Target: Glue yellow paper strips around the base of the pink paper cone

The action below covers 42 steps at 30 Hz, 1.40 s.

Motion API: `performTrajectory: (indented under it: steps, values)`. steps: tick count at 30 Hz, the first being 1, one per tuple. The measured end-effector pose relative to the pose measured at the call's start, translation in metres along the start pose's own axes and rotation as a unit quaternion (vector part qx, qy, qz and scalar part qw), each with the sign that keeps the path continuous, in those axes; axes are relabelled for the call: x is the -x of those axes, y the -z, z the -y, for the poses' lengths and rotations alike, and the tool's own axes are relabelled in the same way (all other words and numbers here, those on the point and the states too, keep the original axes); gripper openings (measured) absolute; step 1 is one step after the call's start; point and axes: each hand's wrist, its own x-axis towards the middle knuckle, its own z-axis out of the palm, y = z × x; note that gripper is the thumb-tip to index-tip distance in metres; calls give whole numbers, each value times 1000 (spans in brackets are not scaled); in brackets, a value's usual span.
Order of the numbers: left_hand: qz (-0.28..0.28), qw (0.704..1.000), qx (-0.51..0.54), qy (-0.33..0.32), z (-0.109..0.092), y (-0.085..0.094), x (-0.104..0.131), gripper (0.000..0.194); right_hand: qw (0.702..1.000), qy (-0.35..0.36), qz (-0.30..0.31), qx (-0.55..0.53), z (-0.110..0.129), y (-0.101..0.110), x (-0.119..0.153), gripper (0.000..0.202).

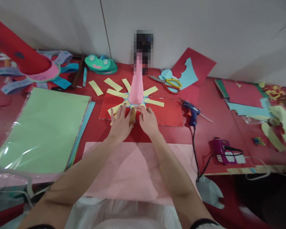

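Pink cone (136,87); yellow strips (113,84); red table (209,127).

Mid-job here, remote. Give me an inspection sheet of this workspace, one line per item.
Surface: red tabletop, pink sheet nearest the person.
Job's things: pink cone, yellow strips around its base, red board beneath.
Clutter: scissors, glue gun, green sheets, frog-face cutouts.
Hands: left hand and right hand at the cone's base; grip unclear.
Cables: black cord from glue gun; white cable, right.
Surroundings: pale wall behind; co-workers, nothing seen.
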Motion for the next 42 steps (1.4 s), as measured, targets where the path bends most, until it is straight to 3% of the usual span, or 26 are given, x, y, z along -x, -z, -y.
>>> performTrajectory:
  steps: [19,42]
  values:
    - [-15,1000,7,10,2,-4,-1,48,1000,0,14,15,-6,-5,-3,51]
    - [-1,1000,-1,7,-2,2,-1,50,985,34,26,169,14,-12,2,44]
